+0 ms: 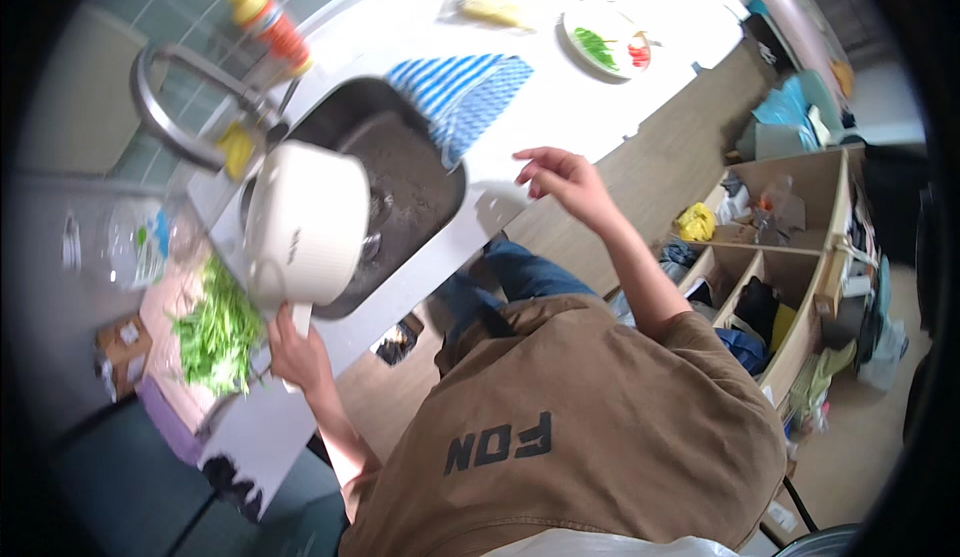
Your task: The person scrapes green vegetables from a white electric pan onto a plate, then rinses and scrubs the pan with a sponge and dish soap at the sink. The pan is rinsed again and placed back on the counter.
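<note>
A cream saucepan (315,219) with a ribbed side hangs tipped over the left part of the dark sink basin (409,159). Its handle is gripped by my left hand (298,351); the inside of the pan is hidden from me. My right hand (566,186) holds nothing and hovers near the counter's front edge, fingers loosely bent and apart. Between that hand and the basin lies a blue-and-white striped cloth (465,92), one corner hanging over the sink rim. A curved metal faucet (161,107) stands behind the pan. Wet patches show on the basin floor.
Leafy greens (217,324) lie left of the sink, near a clear plastic bottle (135,246). An orange-and-yellow bottle (274,28) stands by the tiled wall. Farther right are a plate of cut vegetables (609,39) and a bagged yellow food (491,6). Wooden cubbies (787,246) stand at right.
</note>
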`<action>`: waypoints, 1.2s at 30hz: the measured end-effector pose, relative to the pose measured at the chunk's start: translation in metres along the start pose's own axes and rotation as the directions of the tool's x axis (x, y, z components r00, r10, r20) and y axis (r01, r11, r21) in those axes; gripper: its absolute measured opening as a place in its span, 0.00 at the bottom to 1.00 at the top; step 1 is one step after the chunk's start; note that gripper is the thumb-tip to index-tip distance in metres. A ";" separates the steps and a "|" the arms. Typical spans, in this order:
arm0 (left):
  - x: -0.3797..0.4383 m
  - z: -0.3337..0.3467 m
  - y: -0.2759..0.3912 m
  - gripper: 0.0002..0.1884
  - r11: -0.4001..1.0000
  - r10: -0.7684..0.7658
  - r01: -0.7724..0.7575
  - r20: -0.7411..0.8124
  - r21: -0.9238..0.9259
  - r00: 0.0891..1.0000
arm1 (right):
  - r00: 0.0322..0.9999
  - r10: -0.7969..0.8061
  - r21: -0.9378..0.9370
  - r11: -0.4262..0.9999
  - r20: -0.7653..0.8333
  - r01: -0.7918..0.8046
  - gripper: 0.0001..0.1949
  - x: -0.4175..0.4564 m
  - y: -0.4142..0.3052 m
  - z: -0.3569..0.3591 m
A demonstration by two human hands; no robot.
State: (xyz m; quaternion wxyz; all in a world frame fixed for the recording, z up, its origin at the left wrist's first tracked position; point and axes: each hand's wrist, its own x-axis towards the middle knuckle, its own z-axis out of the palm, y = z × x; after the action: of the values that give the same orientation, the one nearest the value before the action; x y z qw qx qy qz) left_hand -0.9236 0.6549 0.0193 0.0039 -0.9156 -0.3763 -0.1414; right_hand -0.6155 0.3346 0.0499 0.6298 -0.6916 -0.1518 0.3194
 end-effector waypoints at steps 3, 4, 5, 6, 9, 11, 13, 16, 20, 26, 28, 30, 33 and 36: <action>-0.015 -0.007 0.024 0.19 0.998 -0.070 0.070 0.043 -0.001 0.997 | 1.000 0.009 0.033 0.999 -0.020 -0.008 0.13 -0.020 0.007 -0.022; -0.025 -0.009 0.029 0.17 0.980 -0.074 0.085 0.069 -0.178 0.995 | 1.000 -0.010 0.016 1.000 -0.021 0.010 0.12 -0.022 0.014 -0.032; -0.036 -0.007 0.033 0.16 0.933 -0.067 0.097 0.097 -0.347 0.993 | 0.999 0.014 0.051 0.999 -0.029 -0.012 0.12 -0.026 0.018 -0.041; -0.048 0.001 0.036 0.14 0.786 -0.105 0.167 0.138 -0.596 0.985 | 1.000 0.010 0.088 0.996 -0.027 -0.007 0.12 -0.031 0.022 -0.050; -0.055 -0.029 0.116 0.13 0.364 -0.186 0.360 0.311 -0.859 0.932 | 1.000 -0.019 0.147 0.989 0.025 0.015 0.13 -0.039 0.038 -0.087; -0.062 -0.035 0.158 0.13 0.206 -0.228 0.443 0.397 -0.873 0.889 | 0.996 -0.067 0.126 0.990 0.054 0.060 0.12 -0.052 0.044 -0.120; -0.064 -0.040 0.221 0.12 0.104 -0.192 0.419 0.395 -0.902 0.899 | 0.991 -0.128 0.128 0.984 0.046 0.121 0.12 -0.066 0.055 -0.166; -0.076 -0.056 0.325 0.13 -0.167 -0.071 0.422 0.438 -0.891 0.896 | 0.992 -0.100 0.024 0.995 0.080 0.098 0.13 -0.101 0.055 -0.243; -0.063 -0.057 0.453 0.14 -0.201 0.208 0.495 0.457 -0.846 0.865 | 0.990 -0.122 0.023 0.992 -0.071 0.124 0.13 -0.134 0.064 -0.348; -0.038 -0.033 0.637 0.12 0.036 0.646 0.497 0.399 -0.867 0.651 | 0.986 -0.073 -0.089 0.994 -0.153 0.060 0.13 -0.145 0.075 -0.489; -0.034 -0.020 0.699 0.13 0.088 0.747 0.526 0.406 -0.846 0.527 | 0.985 0.007 -0.030 0.999 -0.171 -0.012 0.13 -0.139 0.098 -0.537; -0.033 -0.006 0.762 0.15 0.147 0.794 0.570 0.440 -0.808 0.419 | 0.962 0.095 0.022 0.996 -0.255 -0.092 0.13 -0.135 0.133 -0.585; -0.028 0.025 0.857 0.12 0.212 0.846 0.586 0.447 -0.782 0.291 | 0.853 0.102 -0.396 0.853 -0.511 -0.339 0.15 -0.152 0.210 -0.654; -0.020 0.049 0.959 0.12 0.312 0.876 0.502 0.449 -0.807 0.177 | 0.695 0.386 -0.497 0.498 -0.607 -0.711 0.15 -0.213 0.298 -0.698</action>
State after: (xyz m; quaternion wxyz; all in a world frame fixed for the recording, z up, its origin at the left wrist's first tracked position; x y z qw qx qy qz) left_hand -0.2627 -0.0407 0.0627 -0.7165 -0.6375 0.0419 0.2802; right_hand -0.3907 -0.3834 -0.1837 0.1936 -0.9370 0.1121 0.2683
